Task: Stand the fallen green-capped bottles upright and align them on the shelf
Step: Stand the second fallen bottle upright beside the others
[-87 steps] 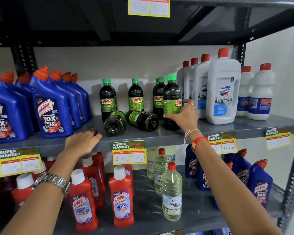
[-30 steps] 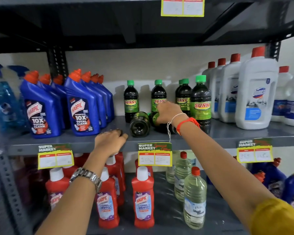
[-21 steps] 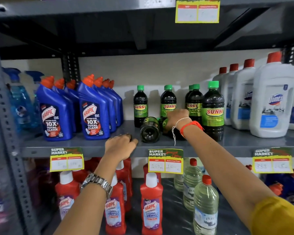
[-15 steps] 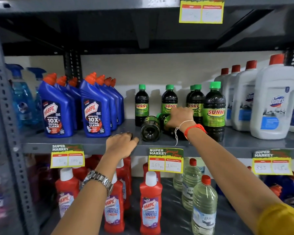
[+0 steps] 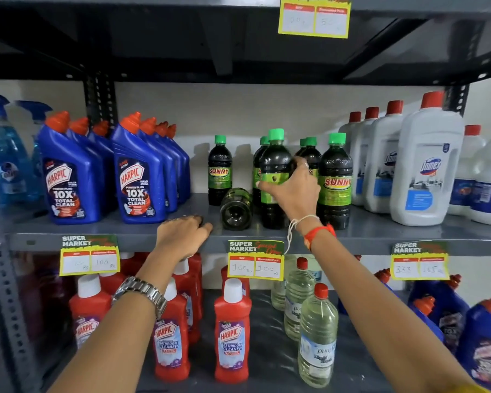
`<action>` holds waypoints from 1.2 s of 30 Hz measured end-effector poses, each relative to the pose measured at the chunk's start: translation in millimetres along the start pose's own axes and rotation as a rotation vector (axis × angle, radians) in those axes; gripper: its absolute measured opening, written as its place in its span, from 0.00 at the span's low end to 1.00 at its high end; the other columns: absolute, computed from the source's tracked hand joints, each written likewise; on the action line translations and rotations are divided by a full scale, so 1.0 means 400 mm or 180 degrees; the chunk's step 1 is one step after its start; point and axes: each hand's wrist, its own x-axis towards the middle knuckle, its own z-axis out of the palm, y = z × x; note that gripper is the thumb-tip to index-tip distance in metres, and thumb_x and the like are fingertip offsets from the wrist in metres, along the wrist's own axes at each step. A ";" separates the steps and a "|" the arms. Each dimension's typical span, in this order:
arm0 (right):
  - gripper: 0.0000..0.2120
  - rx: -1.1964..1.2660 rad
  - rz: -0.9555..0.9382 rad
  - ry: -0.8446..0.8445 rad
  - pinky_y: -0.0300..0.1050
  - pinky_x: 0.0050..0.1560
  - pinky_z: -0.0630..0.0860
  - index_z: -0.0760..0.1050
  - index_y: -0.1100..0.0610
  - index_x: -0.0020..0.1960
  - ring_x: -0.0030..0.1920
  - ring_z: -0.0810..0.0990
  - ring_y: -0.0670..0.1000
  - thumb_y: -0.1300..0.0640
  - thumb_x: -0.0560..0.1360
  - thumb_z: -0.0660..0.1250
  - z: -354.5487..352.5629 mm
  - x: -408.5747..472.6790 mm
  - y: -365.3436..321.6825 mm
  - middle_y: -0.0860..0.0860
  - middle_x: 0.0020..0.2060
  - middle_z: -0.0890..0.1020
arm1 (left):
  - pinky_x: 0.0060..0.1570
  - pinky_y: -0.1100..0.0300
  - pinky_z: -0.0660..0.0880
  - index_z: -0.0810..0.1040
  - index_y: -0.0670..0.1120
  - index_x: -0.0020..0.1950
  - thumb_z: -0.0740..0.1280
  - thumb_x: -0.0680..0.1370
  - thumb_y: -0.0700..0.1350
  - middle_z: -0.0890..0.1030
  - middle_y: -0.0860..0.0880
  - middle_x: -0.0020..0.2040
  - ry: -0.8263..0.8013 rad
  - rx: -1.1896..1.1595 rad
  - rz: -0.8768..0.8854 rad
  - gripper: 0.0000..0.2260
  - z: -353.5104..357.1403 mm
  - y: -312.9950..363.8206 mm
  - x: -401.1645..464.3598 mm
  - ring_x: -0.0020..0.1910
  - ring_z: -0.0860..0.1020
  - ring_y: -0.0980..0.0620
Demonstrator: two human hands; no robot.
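Observation:
Several dark green-capped Sunny bottles stand on the grey middle shelf (image 5: 380, 234). My right hand (image 5: 291, 191) grips one of them (image 5: 275, 165) around its label, and it now stands upright at the shelf front. Beside it on the left, another green-capped bottle (image 5: 236, 208) lies on its side with its base facing me. A front bottle (image 5: 335, 180) stands upright just right of my hand, and a single one (image 5: 219, 171) stands further back on the left. My left hand (image 5: 182, 234) rests palm down on the shelf's front edge, holding nothing.
Blue Harpic bottles (image 5: 138, 177) crowd the shelf to the left, white Domex bottles (image 5: 425, 165) to the right. Below are red Harpic cleaners (image 5: 231, 336) and clear bottles (image 5: 318, 336). Price tags (image 5: 255, 260) hang on the shelf edge. An upper shelf (image 5: 238, 38) overhangs closely.
My right hand has raised one fallen bottle from lying on its side to upright. The other fallen bottle still lies there. My left hand stayed on the shelf edge.

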 end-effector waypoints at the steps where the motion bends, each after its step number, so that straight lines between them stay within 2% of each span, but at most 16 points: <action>1: 0.43 0.0040 0.0030 -0.0017 0.43 0.42 0.68 0.66 0.59 0.64 0.45 0.82 0.56 0.42 0.57 0.77 0.002 -0.008 0.008 0.50 0.36 0.78 | 0.47 0.54 0.65 0.69 0.48 0.67 0.54 0.76 0.42 0.71 0.47 0.69 0.0030 0.0014 -0.0008 0.19 0.000 0.001 0.000 0.65 0.71 0.45; 5: 0.44 0.0215 0.0015 -0.0122 0.45 0.44 0.74 0.63 0.61 0.66 0.47 0.82 0.58 0.44 0.59 0.77 0.004 -0.015 0.021 0.55 0.44 0.82 | 0.45 0.54 0.64 0.69 0.48 0.67 0.54 0.76 0.42 0.71 0.47 0.68 0.0065 0.0068 0.0012 0.19 0.001 0.001 -0.001 0.64 0.72 0.45; 7: 0.48 0.0230 0.0019 -0.0240 0.48 0.50 0.77 0.59 0.63 0.69 0.53 0.80 0.58 0.43 0.59 0.77 0.002 -0.021 0.019 0.58 0.52 0.81 | 0.47 0.53 0.66 0.69 0.47 0.67 0.56 0.76 0.42 0.71 0.46 0.68 0.0041 0.0072 0.0040 0.19 0.001 0.001 -0.003 0.64 0.72 0.45; 9: 0.55 0.0024 0.0049 -0.0403 0.51 0.60 0.74 0.55 0.66 0.72 0.64 0.73 0.59 0.40 0.58 0.77 0.000 -0.029 0.019 0.61 0.65 0.72 | 0.50 0.52 0.68 0.69 0.47 0.67 0.56 0.76 0.42 0.72 0.46 0.67 0.0030 0.0067 0.0056 0.19 0.001 0.000 -0.003 0.63 0.72 0.45; 11: 0.58 -0.0313 0.0109 -0.0511 0.54 0.63 0.70 0.53 0.67 0.72 0.68 0.67 0.62 0.38 0.57 0.77 -0.002 -0.045 0.020 0.63 0.68 0.65 | 0.49 0.53 0.67 0.70 0.47 0.66 0.56 0.76 0.42 0.72 0.46 0.67 0.0028 0.0034 0.0046 0.19 0.002 0.000 -0.002 0.63 0.72 0.45; 15: 0.57 -0.0311 0.0190 -0.0518 0.52 0.59 0.72 0.53 0.68 0.72 0.65 0.71 0.61 0.41 0.58 0.78 0.001 -0.047 0.029 0.62 0.64 0.70 | 0.45 0.54 0.63 0.70 0.48 0.66 0.53 0.76 0.44 0.72 0.48 0.67 0.0087 0.0020 0.0038 0.19 0.007 -0.003 0.002 0.63 0.72 0.46; 17: 0.52 0.0129 0.0448 -0.0727 0.47 0.54 0.73 0.55 0.67 0.70 0.60 0.75 0.58 0.46 0.59 0.78 0.000 -0.030 0.037 0.54 0.52 0.76 | 0.45 0.55 0.63 0.70 0.49 0.66 0.49 0.77 0.46 0.73 0.48 0.67 0.0146 -0.0006 0.0023 0.20 0.011 -0.005 0.005 0.63 0.72 0.46; 19: 0.41 0.0783 0.0879 -0.1003 0.42 0.50 0.72 0.60 0.65 0.67 0.55 0.78 0.53 0.54 0.62 0.78 -0.003 -0.015 0.049 0.46 0.42 0.73 | 0.44 0.56 0.63 0.71 0.49 0.65 0.46 0.77 0.49 0.73 0.49 0.67 0.0187 -0.0108 -0.0034 0.22 0.013 -0.007 0.008 0.63 0.73 0.46; 21: 0.34 0.1334 0.1100 -0.1130 0.41 0.51 0.72 0.61 0.64 0.64 0.50 0.78 0.49 0.60 0.65 0.76 0.002 -0.006 0.062 0.48 0.45 0.76 | 0.44 0.56 0.63 0.72 0.50 0.65 0.44 0.76 0.49 0.74 0.48 0.66 0.0213 -0.0089 -0.0003 0.24 0.015 -0.007 0.010 0.63 0.73 0.47; 23: 0.34 0.1388 0.1065 -0.1170 0.44 0.56 0.74 0.61 0.63 0.64 0.55 0.78 0.53 0.60 0.65 0.76 0.012 -0.010 0.065 0.57 0.54 0.78 | 0.43 0.56 0.63 0.71 0.49 0.65 0.44 0.75 0.48 0.74 0.48 0.66 0.0206 -0.0036 0.0029 0.25 0.014 -0.007 0.010 0.63 0.73 0.46; 27: 0.51 0.0132 0.0347 -0.0850 0.49 0.68 0.64 0.56 0.69 0.68 0.69 0.63 0.60 0.46 0.59 0.79 0.035 -0.044 0.054 0.63 0.65 0.66 | 0.43 0.55 0.63 0.70 0.49 0.66 0.48 0.76 0.45 0.73 0.47 0.66 0.0153 0.0057 0.0022 0.21 0.010 -0.004 0.004 0.63 0.72 0.46; 29: 0.51 -0.0279 0.0177 -0.0560 0.52 0.65 0.67 0.58 0.69 0.67 0.67 0.66 0.61 0.42 0.58 0.78 0.036 -0.058 0.051 0.62 0.64 0.68 | 0.43 0.55 0.63 0.70 0.48 0.66 0.52 0.76 0.44 0.73 0.46 0.66 0.0124 0.0068 0.0016 0.19 0.008 -0.003 0.002 0.63 0.72 0.45; 31: 0.48 -0.0319 0.0239 -0.0432 0.53 0.59 0.72 0.61 0.67 0.64 0.63 0.71 0.61 0.43 0.57 0.79 0.034 -0.057 0.052 0.61 0.60 0.72 | 0.43 0.55 0.63 0.70 0.48 0.66 0.54 0.76 0.43 0.73 0.46 0.65 0.0108 0.0051 0.0001 0.19 0.008 -0.002 0.001 0.62 0.72 0.45; 36: 0.41 0.0268 0.0852 -0.0916 0.50 0.55 0.74 0.64 0.65 0.61 0.57 0.77 0.59 0.51 0.57 0.80 0.022 -0.019 0.070 0.58 0.55 0.78 | 0.44 0.55 0.63 0.70 0.48 0.66 0.57 0.76 0.43 0.73 0.46 0.66 0.0099 0.0056 0.0010 0.19 0.010 -0.002 0.006 0.63 0.72 0.45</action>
